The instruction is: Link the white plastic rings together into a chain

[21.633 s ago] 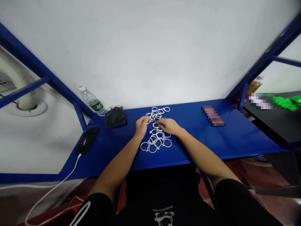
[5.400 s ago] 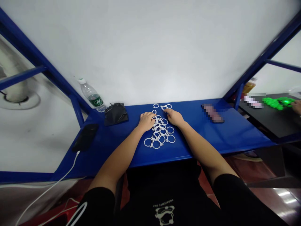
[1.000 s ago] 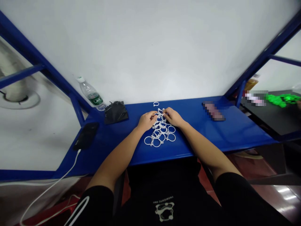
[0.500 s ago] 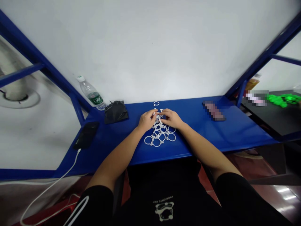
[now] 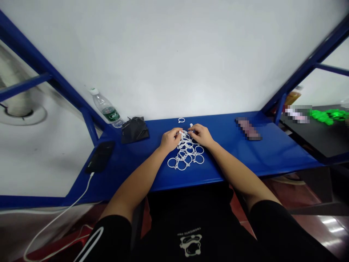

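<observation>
A cluster of white plastic rings [image 5: 187, 156] lies in the middle of the blue table [image 5: 245, 160]. My left hand [image 5: 169, 139] and my right hand [image 5: 201, 135] meet at the far end of the cluster, fingers pinched on white rings there. A single loose white ring [image 5: 181, 120] lies apart, farther back near the wall.
A water bottle [image 5: 105, 108] and a crumpled black bag [image 5: 134, 129] stand at the back left. A black phone [image 5: 99, 157] on a white charging cable [image 5: 68, 211] lies at the left. A blurred object [image 5: 248, 128] rests at the right. Green items [image 5: 328, 115] sit on a neighbouring black table.
Both hands have stayed at the top of the ring cluster, shifting only slightly as the fingers work the rings; over the longer span the loose rings at the back have dwindled to one.
</observation>
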Motion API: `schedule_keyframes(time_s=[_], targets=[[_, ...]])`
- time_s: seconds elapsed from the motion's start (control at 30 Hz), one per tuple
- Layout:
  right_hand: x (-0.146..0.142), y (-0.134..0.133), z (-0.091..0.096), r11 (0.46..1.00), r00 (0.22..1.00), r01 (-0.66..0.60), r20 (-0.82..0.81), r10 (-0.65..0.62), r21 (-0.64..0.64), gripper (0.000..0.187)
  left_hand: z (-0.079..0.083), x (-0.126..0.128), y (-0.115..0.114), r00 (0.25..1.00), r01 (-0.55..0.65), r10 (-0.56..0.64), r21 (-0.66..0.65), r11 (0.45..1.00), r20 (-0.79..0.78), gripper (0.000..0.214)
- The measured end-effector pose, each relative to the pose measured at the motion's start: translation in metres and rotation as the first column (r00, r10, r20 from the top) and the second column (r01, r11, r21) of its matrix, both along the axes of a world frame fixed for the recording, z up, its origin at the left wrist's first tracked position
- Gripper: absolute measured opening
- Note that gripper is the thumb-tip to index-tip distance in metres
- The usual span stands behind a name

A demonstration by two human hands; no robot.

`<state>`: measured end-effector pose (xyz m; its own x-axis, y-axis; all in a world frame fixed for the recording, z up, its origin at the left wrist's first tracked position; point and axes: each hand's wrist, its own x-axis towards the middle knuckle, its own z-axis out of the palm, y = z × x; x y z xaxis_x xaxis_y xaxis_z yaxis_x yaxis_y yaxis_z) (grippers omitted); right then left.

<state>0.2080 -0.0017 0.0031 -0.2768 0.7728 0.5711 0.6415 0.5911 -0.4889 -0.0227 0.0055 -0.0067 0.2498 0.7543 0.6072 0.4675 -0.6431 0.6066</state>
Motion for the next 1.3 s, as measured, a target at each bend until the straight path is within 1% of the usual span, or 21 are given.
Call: schedule_keyframes(time_s=[0.1,0.17,0.23,0.27,0.33,0.4,0.47,0.63,0.87,1.03,1.3], targets=[[0.0,-0.002,-0.001,0.996,0.995,0.068,-0.069,-0.072,-0.05,0.018,-0.003,0.003,0.002,0.992,0.037,-0.024,-0.107,0.994,0.127,0.024],[0.0,-0.002,-0.001,0.992,0.986,0.095,-0.126,-0.106,-0.085,0.031,-0.004,0.006,0.004,0.96,0.092,-0.028,-0.218,0.972,0.28,0.025],[0.001,-0.003,-0.002,0.989,0.98,0.111,-0.157,-0.125,-0.098,0.044,-0.003,0.008,0.006,0.905,0.146,0.006,-0.324,0.935,0.425,0.028],[0.001,-0.002,-0.002,0.988,0.978,0.123,-0.157,-0.137,-0.096,0.047,-0.001,0.009,0.008,0.877,0.163,0.034,-0.362,0.918,0.48,0.029],[0.002,-0.002,-0.001,0.983,0.977,0.16,-0.126,-0.171,-0.091,0.044,0.002,0.008,0.009,0.832,0.18,0.084,-0.411,0.894,0.549,0.031],[0.002,0.0,-0.001,0.977,0.977,0.194,-0.077,-0.201,-0.086,0.033,0.006,0.007,0.011,0.803,0.182,0.126,-0.44,0.879,0.583,0.033],[0.003,0.0,-0.001,0.975,0.977,0.206,-0.043,-0.21,-0.086,0.029,0.009,0.005,0.011,0.787,0.175,0.158,-0.463,0.869,0.596,0.034],[0.003,0.001,-0.002,0.976,0.98,0.19,-0.041,-0.196,-0.111,0.038,0.012,0.004,0.011,0.785,0.151,0.19,-0.48,0.864,0.59,0.033],[0.002,-0.001,-0.001,0.971,0.973,0.217,-0.057,-0.223,-0.097,0.025,0.011,0.005,0.011,0.766,0.148,0.191,-0.457,0.877,0.614,0.028],[0.0,-0.003,0.001,0.972,0.971,0.215,-0.084,-0.224,-0.097,0.016,0.01,0.006,0.012,0.78,0.127,0.183,-0.438,0.89,0.598,0.027],[0.0,-0.002,0.001,0.976,0.973,0.195,-0.104,-0.204,-0.096,0.013,0.008,0.004,0.012,0.816,0.092,0.176,-0.423,0.902,0.551,0.02]])
